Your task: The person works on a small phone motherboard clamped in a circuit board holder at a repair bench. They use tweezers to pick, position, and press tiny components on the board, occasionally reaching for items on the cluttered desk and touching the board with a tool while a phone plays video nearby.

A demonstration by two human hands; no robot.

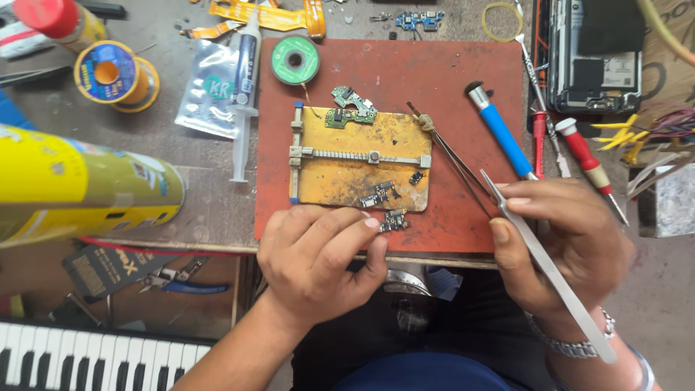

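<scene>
Small circuit board (394, 221): dark, studded with tiny components, lying on the red work mat (463, 72) just off the lower edge of the yellow board-holder plate (347, 156). Left hand (318, 264): fingers curled, index and middle fingertips pressing the board's left end, seemingly to pin it flat against the mat. Right hand (565, 246): thumb and forefinger pinched on steel tweezers (539, 253), tips aimed up-left, well short of the board; the long shaft runs back across the wrist, a grip suited to fine work.

On the plate: two more dark fragments (380, 195), a green board (351, 108) at its top edge, a sliding clamp bar (362, 156) across the middle.

Near at hand: blue-handled screwdriver (499, 130), red-handled screwdriver (588, 163), green solder-wick spool (295, 60), syringe (242, 108), yellow spray can (79, 192), opened phone (594, 58), keyboard keys (87, 358).
</scene>
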